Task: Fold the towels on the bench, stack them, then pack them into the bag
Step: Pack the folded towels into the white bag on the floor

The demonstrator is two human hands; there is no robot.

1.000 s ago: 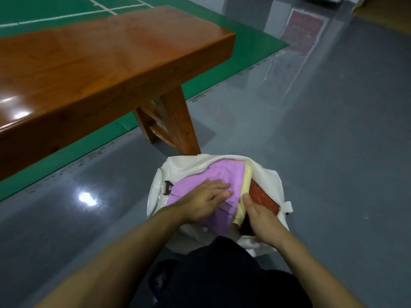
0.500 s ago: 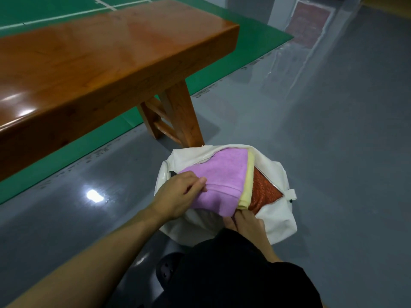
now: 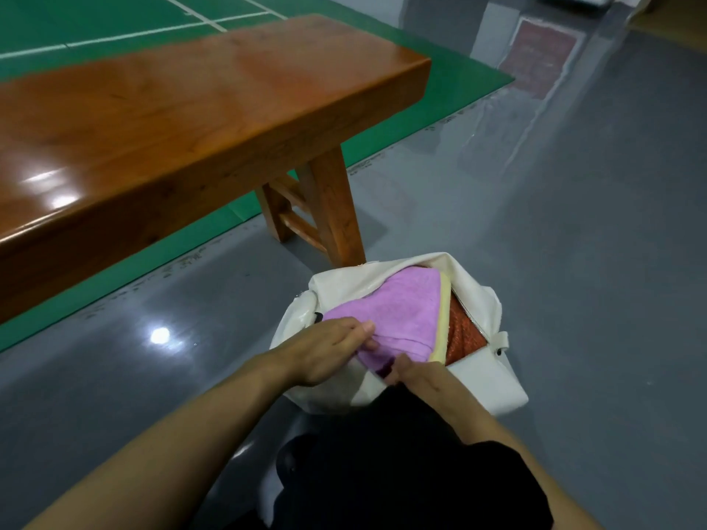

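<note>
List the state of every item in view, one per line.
white bag: on the floor, mouth open, towels sticking out
purple towel: folded, top of stack, partly in bag
yellow towel: folded, under purple
red towel: lowest, in bag
left hand: pinches purple towel
right hand: at bag's near rim, fingers hidden
bench: bare

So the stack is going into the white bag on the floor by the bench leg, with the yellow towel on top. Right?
Not quite: the head view shows the purple towel on top, the yellow towel beneath it. The rest holds: the white bag sits on the floor by the bench leg.
</note>
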